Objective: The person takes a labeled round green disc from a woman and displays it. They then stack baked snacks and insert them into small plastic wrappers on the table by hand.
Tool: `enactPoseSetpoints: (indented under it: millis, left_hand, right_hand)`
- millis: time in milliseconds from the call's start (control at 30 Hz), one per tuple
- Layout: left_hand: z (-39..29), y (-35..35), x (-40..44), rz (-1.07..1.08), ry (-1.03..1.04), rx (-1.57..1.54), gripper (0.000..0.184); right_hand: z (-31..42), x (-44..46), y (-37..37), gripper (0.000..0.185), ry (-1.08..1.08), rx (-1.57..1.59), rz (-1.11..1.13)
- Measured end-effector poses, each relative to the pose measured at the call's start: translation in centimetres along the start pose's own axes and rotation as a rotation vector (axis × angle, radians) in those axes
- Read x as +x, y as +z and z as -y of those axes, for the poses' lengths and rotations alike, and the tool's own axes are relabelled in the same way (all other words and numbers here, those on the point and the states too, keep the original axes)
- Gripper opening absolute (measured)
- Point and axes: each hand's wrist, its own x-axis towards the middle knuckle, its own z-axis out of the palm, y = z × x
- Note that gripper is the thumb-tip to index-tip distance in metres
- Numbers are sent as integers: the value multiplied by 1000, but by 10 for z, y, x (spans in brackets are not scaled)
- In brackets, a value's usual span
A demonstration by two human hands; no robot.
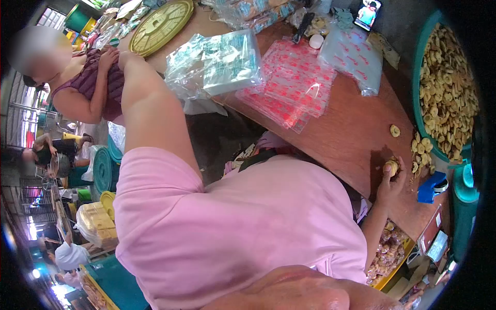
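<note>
My brown wooden desk stands over a dark grey floor; off to my left, bright windows light the dim, cluttered room.

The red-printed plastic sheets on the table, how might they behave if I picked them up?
The red-printed plastic sheets look thin and see-through, so they are probably light and floppy. Their shiny surfaces may be slippery, and since they overlap unevenly, they could slide apart when lifted.

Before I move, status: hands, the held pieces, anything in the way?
Right hand holding tan round pieces at the table. Left hand out of sight. Loose pieces, blue object close beside right hand.
</note>
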Motion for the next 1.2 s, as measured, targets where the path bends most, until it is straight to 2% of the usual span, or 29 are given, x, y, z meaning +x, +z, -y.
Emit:
enactPoseSetpoints:
  millis: [400, 533, 667, 867, 967, 1033, 1200]
  left_hand:
    - [-14, -11, 2, -1, -9, 142, 47]
    - [-16, 18, 31, 0, -37, 152, 48]
    - [-6, -21, -26, -16, 201, 170, 47]
    - [-3, -26, -30, 104, 210, 150, 42]
    - [-12, 22, 18, 144, -43, -41, 39]
    - [-8, 29, 23, 143, -181, -290, 38]
    - [-12, 43, 29, 18, -717, -1294, 35]
  right_hand:
    - [10, 1, 2, 52, 37, 5, -24]
    - [14, 1, 1, 51, 26, -39, -23]
    - [15, 2, 1, 52, 28, -51, -24]
    - [5, 1, 0, 53, 47, -45, -12]
    - [8, 0, 0, 51, 27, -102, -14]
    - [3, 1, -1, 51, 7, -140, -15]
    - [14, 1, 1, 50, 59, -53, 2]
